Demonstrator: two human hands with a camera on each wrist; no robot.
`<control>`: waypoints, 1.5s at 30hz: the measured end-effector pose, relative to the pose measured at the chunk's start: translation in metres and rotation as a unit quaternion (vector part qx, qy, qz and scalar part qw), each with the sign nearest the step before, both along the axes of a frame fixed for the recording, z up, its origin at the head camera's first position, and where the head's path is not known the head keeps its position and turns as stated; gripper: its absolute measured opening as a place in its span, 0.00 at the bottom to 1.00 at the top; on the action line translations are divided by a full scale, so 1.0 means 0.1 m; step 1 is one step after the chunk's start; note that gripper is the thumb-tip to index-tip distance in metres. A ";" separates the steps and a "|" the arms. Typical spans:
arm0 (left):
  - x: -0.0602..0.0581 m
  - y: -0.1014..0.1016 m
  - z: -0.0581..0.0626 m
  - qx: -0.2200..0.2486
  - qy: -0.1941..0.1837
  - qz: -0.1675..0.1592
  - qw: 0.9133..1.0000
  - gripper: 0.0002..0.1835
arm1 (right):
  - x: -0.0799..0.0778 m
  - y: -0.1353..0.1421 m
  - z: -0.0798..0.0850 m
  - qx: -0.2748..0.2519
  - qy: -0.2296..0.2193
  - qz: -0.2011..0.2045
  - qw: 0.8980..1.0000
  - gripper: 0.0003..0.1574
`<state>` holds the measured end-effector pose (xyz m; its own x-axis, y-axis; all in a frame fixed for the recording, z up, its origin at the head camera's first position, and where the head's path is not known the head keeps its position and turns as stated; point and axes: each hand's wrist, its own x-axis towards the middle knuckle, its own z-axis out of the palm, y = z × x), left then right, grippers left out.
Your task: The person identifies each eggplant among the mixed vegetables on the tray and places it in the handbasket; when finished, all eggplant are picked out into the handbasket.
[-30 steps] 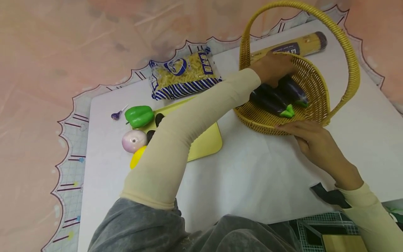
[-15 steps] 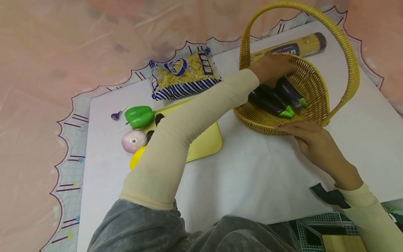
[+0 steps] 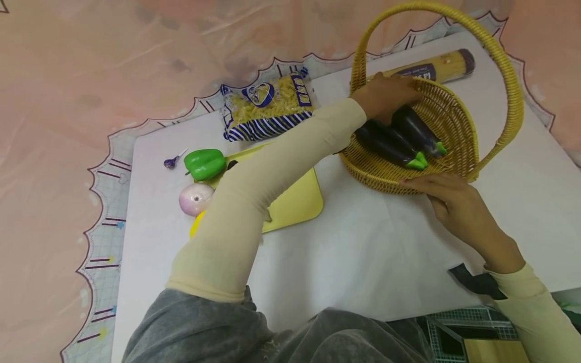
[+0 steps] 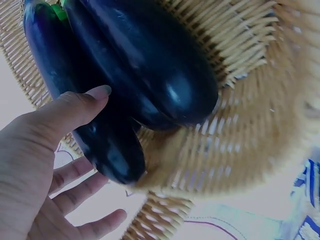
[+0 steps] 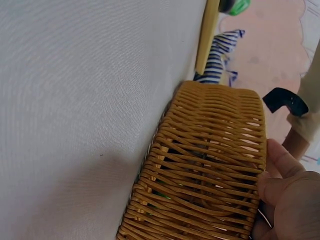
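In the head view, my left hand point(image 3: 386, 98) reaches into a yellow wicker basket point(image 3: 460, 131) over several dark purple eggplants point(image 3: 419, 131) with green stem ends. The left wrist view shows the thumb resting on the leftmost eggplant point(image 4: 112, 152). The other visible fingers point(image 4: 82, 192) of that hand are extended and spread past the eggplant's end. My right hand point(image 3: 458, 209) holds the basket's near rim. In the right wrist view its thumb lies against the outside of the wicker wall point(image 5: 210, 165). The eggplants' far ends are hidden under my left hand in the head view.
Behind the basket lies a pack of spaghetti point(image 3: 447, 65). A bag of pasta point(image 3: 272, 106) is left of it. A yellow tray point(image 3: 297, 201), green bell pepper point(image 3: 205, 164), purple onion point(image 3: 195, 199) and lollipop point(image 3: 172, 162) are at the left, partly behind my left arm.
My left hand has shifted slightly left over the basket. The right-hand eggplant has turned and moved closer to the others. My right hand has stayed on the rim.
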<state>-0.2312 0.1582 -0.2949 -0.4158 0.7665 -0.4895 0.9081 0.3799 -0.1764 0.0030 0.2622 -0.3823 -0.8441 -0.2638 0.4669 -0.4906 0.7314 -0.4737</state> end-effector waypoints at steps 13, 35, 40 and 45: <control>0.11 -0.42 0.12 0.081 -0.044 -0.021 0.996 0.34 | -0.03 0.08 -0.02 0.002 -0.011 0.000 1.000 0.36; 0.39 -2.39 0.06 0.129 -0.086 0.072 0.985 0.31 | -0.02 0.18 -0.01 0.005 -0.009 -0.009 1.000 0.33; 0.43 -2.72 -0.01 0.127 -0.096 0.115 0.981 0.31 | -0.01 0.20 0.00 0.007 -0.010 -0.009 1.000 0.34; 0.43 -2.88 -0.08 0.132 -0.095 0.141 0.977 0.30 | 0.00 0.24 0.01 0.012 -0.004 -0.014 1.000 0.37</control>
<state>-0.1885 -0.1297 -0.3027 -0.5501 0.7438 -0.3797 0.7670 0.6298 0.1228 0.0028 0.2862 -0.3816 -0.8544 -0.2517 0.4546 -0.4670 0.7557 -0.4591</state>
